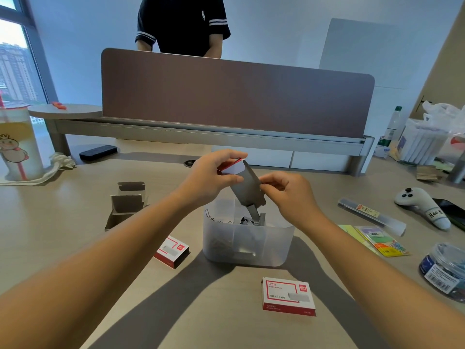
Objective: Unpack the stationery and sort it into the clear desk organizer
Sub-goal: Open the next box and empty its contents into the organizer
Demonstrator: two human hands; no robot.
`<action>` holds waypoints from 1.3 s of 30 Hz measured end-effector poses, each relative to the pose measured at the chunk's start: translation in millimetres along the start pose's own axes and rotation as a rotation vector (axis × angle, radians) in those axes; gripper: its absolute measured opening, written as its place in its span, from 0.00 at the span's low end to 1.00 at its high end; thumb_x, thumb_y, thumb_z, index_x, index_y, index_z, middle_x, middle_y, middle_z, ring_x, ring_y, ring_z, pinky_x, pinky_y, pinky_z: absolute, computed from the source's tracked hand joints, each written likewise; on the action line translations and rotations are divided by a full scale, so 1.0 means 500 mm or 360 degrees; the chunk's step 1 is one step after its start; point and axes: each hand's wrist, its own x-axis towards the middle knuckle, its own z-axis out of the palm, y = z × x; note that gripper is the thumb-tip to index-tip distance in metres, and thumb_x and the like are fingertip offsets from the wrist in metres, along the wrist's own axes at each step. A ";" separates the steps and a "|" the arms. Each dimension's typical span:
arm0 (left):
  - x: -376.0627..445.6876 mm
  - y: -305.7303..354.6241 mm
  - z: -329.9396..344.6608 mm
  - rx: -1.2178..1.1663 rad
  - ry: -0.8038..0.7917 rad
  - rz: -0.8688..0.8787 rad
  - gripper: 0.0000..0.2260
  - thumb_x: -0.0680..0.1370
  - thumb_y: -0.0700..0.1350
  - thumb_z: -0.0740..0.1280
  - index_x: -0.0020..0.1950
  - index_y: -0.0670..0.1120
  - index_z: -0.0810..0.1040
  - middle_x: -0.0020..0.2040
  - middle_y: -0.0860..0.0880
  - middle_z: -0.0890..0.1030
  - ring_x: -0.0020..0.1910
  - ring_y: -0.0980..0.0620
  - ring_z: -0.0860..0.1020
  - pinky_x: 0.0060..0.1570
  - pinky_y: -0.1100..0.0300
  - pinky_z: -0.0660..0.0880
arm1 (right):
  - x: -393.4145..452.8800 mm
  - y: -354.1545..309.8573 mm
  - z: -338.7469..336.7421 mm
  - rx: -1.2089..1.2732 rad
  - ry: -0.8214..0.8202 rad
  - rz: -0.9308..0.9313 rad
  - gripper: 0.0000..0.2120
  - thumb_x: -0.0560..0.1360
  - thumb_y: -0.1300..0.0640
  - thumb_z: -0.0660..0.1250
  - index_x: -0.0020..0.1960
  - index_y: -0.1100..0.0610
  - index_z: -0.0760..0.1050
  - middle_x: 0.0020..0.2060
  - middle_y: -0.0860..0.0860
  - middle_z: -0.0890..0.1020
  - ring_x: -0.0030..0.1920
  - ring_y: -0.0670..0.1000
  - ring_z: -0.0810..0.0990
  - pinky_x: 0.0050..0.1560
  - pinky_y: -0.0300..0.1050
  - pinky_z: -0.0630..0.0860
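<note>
The clear desk organizer [247,250] stands mid-table, with paper clips and staples inside. Above it my left hand [210,176] grips the red-and-white sleeve of a staple box [235,167]. My right hand [285,195] pinches its grey inner tray [249,190], tilted down, and a strip of staples [254,211] slides out of it into the organizer. A shut staple box [288,295] lies in front of the organizer. An empty sleeve [171,251] lies to its left.
Opened grey cardboard trays [125,205] lie at the left. Sticky flags [382,240], a ruler sleeve [370,215], a clip jar [445,270], a controller [422,207] and a phone are at the right. A drink cup [17,142] is far left. A person stands behind the divider [236,96].
</note>
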 end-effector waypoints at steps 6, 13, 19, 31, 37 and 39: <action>-0.007 -0.010 -0.003 0.0027 0.0059 -0.0029 0.19 0.74 0.38 0.65 0.65 0.45 0.70 0.63 0.45 0.73 0.57 0.54 0.70 0.58 0.63 0.67 | 0.013 -0.011 0.010 0.0051 -0.0038 0.0050 0.09 0.75 0.63 0.61 0.52 0.62 0.78 0.43 0.48 0.77 0.38 0.42 0.74 0.39 0.27 0.70; -0.011 -0.013 -0.020 0.0041 0.0071 -0.0095 0.23 0.72 0.39 0.67 0.66 0.45 0.67 0.65 0.44 0.72 0.59 0.51 0.71 0.59 0.62 0.69 | 0.034 -0.035 0.016 0.0122 -0.0058 0.0055 0.09 0.75 0.63 0.61 0.51 0.63 0.78 0.43 0.51 0.78 0.40 0.49 0.76 0.40 0.35 0.74; -0.053 -0.003 -0.035 0.0184 -0.0240 -0.0096 0.28 0.70 0.40 0.70 0.68 0.46 0.64 0.63 0.47 0.71 0.59 0.51 0.70 0.53 0.68 0.69 | 0.016 -0.044 0.006 0.0109 -0.0211 0.0074 0.08 0.75 0.63 0.62 0.51 0.63 0.78 0.42 0.51 0.77 0.39 0.48 0.75 0.41 0.35 0.74; -0.227 0.018 0.002 -0.0062 -0.0097 -0.0256 0.14 0.71 0.43 0.69 0.53 0.50 0.68 0.41 0.58 0.71 0.40 0.57 0.72 0.36 0.73 0.72 | -0.166 -0.027 -0.043 0.0068 -0.0073 0.0130 0.01 0.75 0.60 0.62 0.46 0.55 0.71 0.41 0.49 0.75 0.41 0.44 0.74 0.40 0.30 0.70; -0.316 -0.012 0.014 0.0040 0.0013 -0.0423 0.14 0.72 0.46 0.68 0.55 0.46 0.70 0.39 0.55 0.71 0.37 0.58 0.71 0.33 0.70 0.67 | -0.273 0.019 -0.037 -0.0394 -0.0313 0.0113 0.08 0.73 0.58 0.65 0.50 0.59 0.74 0.50 0.53 0.76 0.49 0.48 0.71 0.41 0.34 0.67; -0.336 -0.024 0.012 0.0101 0.0055 -0.0470 0.16 0.72 0.48 0.68 0.56 0.45 0.71 0.42 0.53 0.72 0.38 0.59 0.71 0.35 0.69 0.67 | -0.290 0.023 -0.030 -0.0486 -0.0498 0.0128 0.11 0.73 0.57 0.65 0.54 0.58 0.72 0.56 0.54 0.75 0.53 0.48 0.70 0.39 0.28 0.65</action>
